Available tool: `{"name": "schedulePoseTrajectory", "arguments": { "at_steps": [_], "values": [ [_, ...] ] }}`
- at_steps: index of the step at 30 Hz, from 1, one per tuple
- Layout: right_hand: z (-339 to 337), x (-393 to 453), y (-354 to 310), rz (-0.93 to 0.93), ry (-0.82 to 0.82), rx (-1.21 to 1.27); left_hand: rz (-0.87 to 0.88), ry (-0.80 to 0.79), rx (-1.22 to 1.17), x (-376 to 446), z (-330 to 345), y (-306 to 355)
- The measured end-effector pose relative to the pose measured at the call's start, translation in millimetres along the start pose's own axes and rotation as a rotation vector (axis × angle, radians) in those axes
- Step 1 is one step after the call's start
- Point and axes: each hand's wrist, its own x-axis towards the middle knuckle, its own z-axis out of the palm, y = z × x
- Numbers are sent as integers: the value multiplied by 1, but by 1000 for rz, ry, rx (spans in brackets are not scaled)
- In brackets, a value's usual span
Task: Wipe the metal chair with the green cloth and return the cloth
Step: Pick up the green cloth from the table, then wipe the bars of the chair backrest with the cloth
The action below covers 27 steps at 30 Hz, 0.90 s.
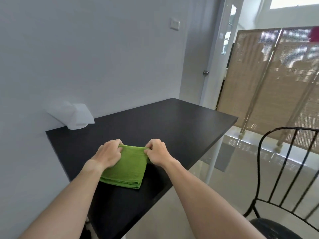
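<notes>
Hands come first, closest to us. The left hand and the right hand each pinch a far corner of the green cloth. The cloth lies folded on the black table, near its front edge. I think this is either the pick-up or the put-back; I cannot tell which. Either way, keep both pinches tight and the folds neat. The metal chair waits to the right. A white box leans by the wall.
</notes>
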Motion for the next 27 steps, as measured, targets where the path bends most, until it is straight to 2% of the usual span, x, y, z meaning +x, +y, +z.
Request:
{"name": "schedulePoseTrajectory", "arguments": {
  "at_steps": [3, 5, 10, 17, 22, 27],
  "values": [
    [-25, -18, -1, 27, 82, 126, 89, 220, 69, 5, 2, 33],
    [-54, -29, 6, 58, 148, 188, 139, 285, 8, 7, 5, 69],
    [-162, -67, 36, 17, 307, 17, 321, 190, -151, 11, 17, 178],
    [-292, -124, 112, 153, 496, -136, 569, 190, -200, -1, 55, 333],
    [-354, -154, 162, 243, 619, -195, 539, 224, -159, -6, 85, 436],
    [-402, -160, 213, 325, 668, -320, 531, 207, -314, -2, 128, 515]
  ]
}}
